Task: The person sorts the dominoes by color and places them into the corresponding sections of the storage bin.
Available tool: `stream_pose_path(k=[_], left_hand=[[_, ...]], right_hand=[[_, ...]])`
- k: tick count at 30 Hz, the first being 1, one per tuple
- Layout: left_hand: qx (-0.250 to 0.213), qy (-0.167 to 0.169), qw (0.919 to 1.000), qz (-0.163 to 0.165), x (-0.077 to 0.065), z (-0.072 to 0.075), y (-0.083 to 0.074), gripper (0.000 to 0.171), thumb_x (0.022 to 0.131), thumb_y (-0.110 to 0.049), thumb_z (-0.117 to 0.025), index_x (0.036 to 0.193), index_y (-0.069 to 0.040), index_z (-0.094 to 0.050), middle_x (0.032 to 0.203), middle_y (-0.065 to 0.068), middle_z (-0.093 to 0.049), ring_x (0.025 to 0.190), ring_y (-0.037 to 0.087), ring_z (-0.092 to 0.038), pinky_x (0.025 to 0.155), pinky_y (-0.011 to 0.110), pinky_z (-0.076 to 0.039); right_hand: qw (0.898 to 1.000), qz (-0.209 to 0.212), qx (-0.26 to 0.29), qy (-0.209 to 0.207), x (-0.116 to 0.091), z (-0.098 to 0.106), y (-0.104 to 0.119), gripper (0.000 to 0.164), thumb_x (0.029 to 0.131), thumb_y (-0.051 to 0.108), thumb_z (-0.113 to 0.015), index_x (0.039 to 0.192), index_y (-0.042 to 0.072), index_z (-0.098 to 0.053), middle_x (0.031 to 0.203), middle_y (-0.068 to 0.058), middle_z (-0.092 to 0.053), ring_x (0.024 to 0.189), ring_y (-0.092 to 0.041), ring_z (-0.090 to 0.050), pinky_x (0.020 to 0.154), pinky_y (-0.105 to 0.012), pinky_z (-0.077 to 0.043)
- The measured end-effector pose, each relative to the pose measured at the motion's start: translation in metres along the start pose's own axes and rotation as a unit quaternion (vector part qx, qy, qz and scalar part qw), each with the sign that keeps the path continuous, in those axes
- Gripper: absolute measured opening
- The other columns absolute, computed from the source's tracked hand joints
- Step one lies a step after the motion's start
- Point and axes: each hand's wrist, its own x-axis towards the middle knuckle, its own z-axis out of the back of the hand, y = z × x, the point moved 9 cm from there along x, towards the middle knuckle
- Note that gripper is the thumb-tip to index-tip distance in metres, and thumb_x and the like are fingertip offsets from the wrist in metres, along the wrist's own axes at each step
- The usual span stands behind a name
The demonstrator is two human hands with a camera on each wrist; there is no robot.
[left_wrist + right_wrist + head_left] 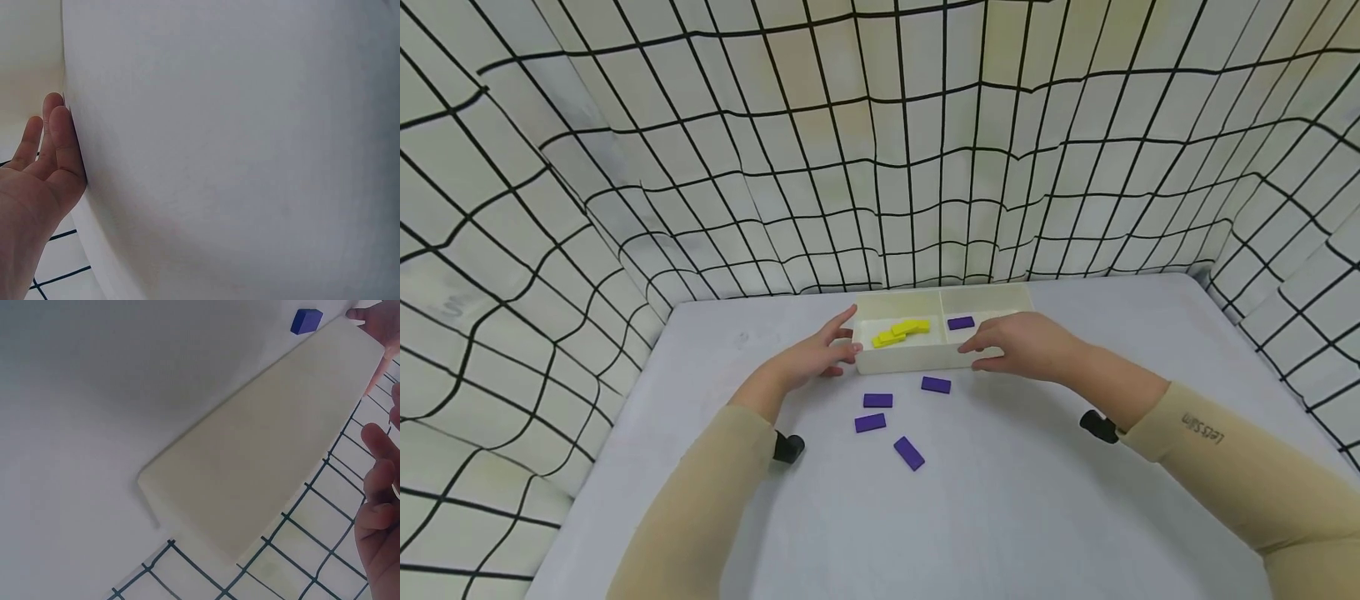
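Your left hand [808, 358] touched the end of the white box [902, 360] with fingers extended and grasping nothing, a contact that presumably steadied it. Your right hand [1033, 343] arched over the near wall at the right compartment, fingers loosely bent, with nothing visible in them; the arch probably let them clear the wall. The divider [943, 317] kept the colours apart: yellow blocks [910, 327] lay overlapping in the left compartment, their exact count unclear, and a single purple block [961, 322] lay in the right. Four loose purple blocks [877, 401] rested apart on the table [1000, 500], on your side of the box, apparently where either hand could reach them.
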Motion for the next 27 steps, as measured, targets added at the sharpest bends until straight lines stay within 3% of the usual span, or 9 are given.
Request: stream_pose_path(k=[9, 27], left_hand=[[-0.001, -0.001, 1.0, 0.003, 0.003, 0.001, 0.001, 0.079, 0.098, -0.041, -0.058, 0.154, -0.053, -0.004, 0.16, 0.004, -0.021, 0.126, 0.025, -0.053, 0.105, 0.042, -0.045], [-0.005, -0.003, 1.0, 0.005, -0.001, 0.002, -0.001, 0.08, 0.098, -0.04, -0.058, 0.155, -0.052, -0.004, 0.16, 0.005, -0.021, 0.125, 0.026, -0.053, 0.105, 0.042, -0.045]], right_hand=[[1.0, 0.009, 0.003, 0.002, 0.005, -0.017, 0.016, 0.033, 0.086, 0.028, -0.078, 0.118, 0.021, -0.075, 0.108, 0.004, -0.073, 0.099, -0.015, -0.069, 0.083, -0.034, -0.056], [0.997, 0.0, -0.061, 0.039, 0.034, -0.063, 0.034, 0.03, 0.087, 0.029, -0.078, 0.117, 0.026, -0.075, 0.095, 0.007, -0.072, 0.085, -0.01, -0.065, 0.074, -0.023, -0.053]])
